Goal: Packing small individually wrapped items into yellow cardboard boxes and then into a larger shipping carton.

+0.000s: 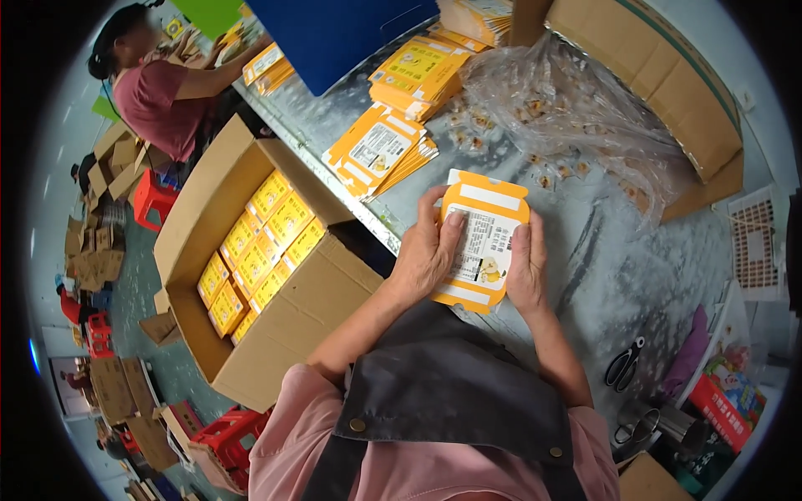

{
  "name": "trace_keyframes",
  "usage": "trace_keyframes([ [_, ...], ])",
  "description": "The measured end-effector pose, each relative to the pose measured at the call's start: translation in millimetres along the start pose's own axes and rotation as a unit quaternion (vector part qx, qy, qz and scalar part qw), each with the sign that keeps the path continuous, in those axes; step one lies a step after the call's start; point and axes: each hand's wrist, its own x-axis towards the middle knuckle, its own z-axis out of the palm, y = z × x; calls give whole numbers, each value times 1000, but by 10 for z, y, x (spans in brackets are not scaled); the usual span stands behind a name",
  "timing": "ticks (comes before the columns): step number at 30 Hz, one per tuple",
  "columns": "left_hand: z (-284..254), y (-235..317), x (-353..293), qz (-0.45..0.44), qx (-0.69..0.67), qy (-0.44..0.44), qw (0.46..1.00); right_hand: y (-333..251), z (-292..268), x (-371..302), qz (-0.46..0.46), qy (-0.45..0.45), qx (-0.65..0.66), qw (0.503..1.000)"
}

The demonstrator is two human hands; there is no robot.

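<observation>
Between my two hands is a flattened orange-and-white carton (478,238), its printed white panel facing up, above the grey metal table (576,275). My left hand (424,257) grips its left side, the thumb lying on the panel. On the opposite edge my right hand (527,265) is closed, its thumb along the border. Just beyond my left hand lies a fanned stack of flat orange cartons (380,154), with a taller yellow-and-orange stack (418,73) behind it. Farther right, small wrapped packets (547,171) spill from a clear plastic bag (576,100).
To my left an open cardboard box (292,313) holds rows of yellow boxes (267,238). A tipped brown carton (660,67) backs the bag. Scissors (624,365) and metal cups (639,422) lie at the right. Past a blue panel (334,37), another person (163,100) works.
</observation>
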Motion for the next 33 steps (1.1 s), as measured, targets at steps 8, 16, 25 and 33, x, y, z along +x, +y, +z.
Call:
trace_keyframes([
  [8,90,-41,-91,11,-42,101,994,58,-59,-22,-44,11,-141,989],
  [16,109,-91,-105,5,-96,80,992,28,-106,110,-251,3,-254,934],
  [25,201,-349,54,19,-27,19,999,209,-162,123,-121,23,-214,969],
  [33,91,-525,211,-26,-75,50,996,528,-628,760,-67,96,-343,932],
])
